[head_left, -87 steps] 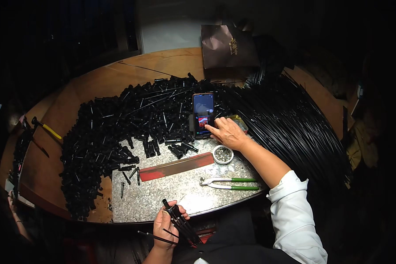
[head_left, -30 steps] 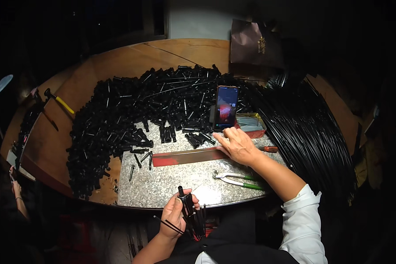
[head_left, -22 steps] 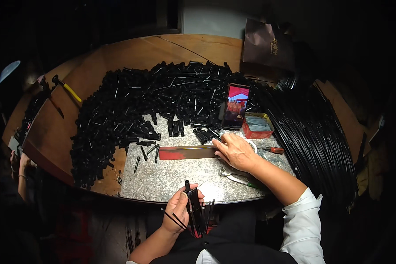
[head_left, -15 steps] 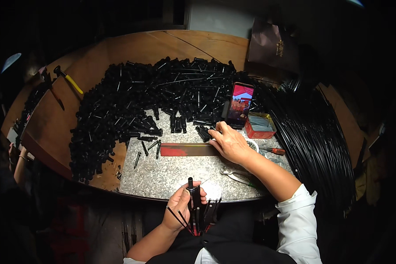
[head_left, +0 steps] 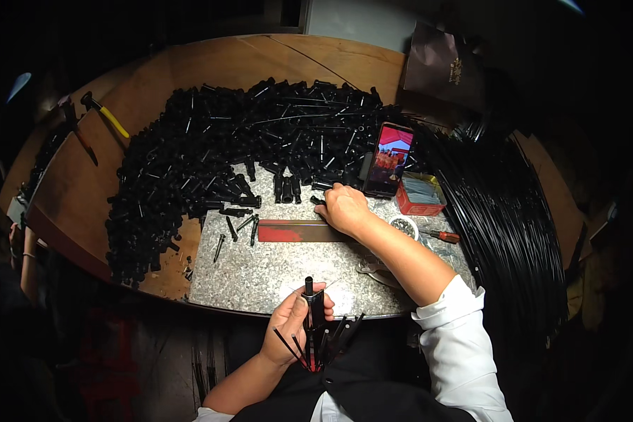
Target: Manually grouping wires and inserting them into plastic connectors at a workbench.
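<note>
Upright in my left hand (head_left: 293,320) is a black umbrella frame (head_left: 313,309), its short tube pointing up between thumb and fingers. Thin black ribs fan out from its reddish lower end, close to my body. My right hand (head_left: 346,209) reaches over the grey speckled slab (head_left: 260,281), fingers curled down at a small black tubular part (head_left: 317,200); the palm side is hidden. Just below that hand lies a flat red and brown bar (head_left: 288,231). Loose black pins (head_left: 219,247) lie left of the bar.
A large heap of black tubular parts (head_left: 190,162) fills the tray behind. A phone (head_left: 390,158) stands beside a red box (head_left: 422,195). Nearby are a white cup (head_left: 404,225), a screwdriver (head_left: 443,236) and pliers (head_left: 378,274). Long black rods (head_left: 499,211) lie right; a yellow-handled tool (head_left: 112,121) hangs left.
My right hand has shifted slightly left, uncovering more of the white cup, and its fingers have curled at a black part. My left hand still holds the umbrella frame. The view has tilted slightly.
</note>
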Action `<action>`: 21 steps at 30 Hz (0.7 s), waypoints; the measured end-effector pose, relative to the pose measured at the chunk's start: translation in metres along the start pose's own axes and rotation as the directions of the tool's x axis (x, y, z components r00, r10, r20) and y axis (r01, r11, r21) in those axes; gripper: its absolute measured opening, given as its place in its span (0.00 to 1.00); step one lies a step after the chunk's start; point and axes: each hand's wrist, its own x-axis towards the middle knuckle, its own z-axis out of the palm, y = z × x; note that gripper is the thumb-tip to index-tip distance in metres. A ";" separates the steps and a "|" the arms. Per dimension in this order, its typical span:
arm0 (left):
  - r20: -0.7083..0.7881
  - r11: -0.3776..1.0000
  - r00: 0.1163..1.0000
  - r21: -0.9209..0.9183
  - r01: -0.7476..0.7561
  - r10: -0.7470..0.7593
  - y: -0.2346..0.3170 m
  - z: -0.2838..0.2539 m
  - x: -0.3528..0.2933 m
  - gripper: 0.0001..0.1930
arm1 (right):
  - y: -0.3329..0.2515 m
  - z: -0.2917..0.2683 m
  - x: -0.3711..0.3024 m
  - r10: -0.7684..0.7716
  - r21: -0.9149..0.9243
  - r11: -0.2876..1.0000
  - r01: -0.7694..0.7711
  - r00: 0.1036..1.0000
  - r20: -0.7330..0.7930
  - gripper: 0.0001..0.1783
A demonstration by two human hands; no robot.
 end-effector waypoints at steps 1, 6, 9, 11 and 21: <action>-0.003 1.000 1.000 -0.008 0.004 -0.004 0.001 0.001 0.000 0.21 | -0.001 0.000 0.000 0.019 -0.025 1.000 -0.018 0.999 0.030 0.21; 0.009 1.000 1.000 0.007 -0.002 0.002 -0.001 0.001 -0.001 0.21 | -0.010 -0.018 -0.012 -0.069 0.087 0.993 0.083 0.985 -0.160 0.17; -0.007 1.000 1.000 0.028 -0.013 0.013 -0.001 0.003 -0.002 0.21 | -0.026 -0.046 -0.028 -0.070 0.306 0.942 0.138 0.972 -0.223 0.16; 0.030 1.000 1.000 0.005 -0.007 0.007 -0.002 0.005 -0.003 0.21 | -0.033 -0.062 -0.042 -0.076 0.494 0.854 0.160 0.980 -0.186 0.15; 0.011 0.999 1.000 0.036 -0.005 0.005 -0.006 0.013 -0.003 0.22 | -0.051 -0.083 -0.093 -0.007 0.947 0.319 -0.031 0.999 0.035 0.09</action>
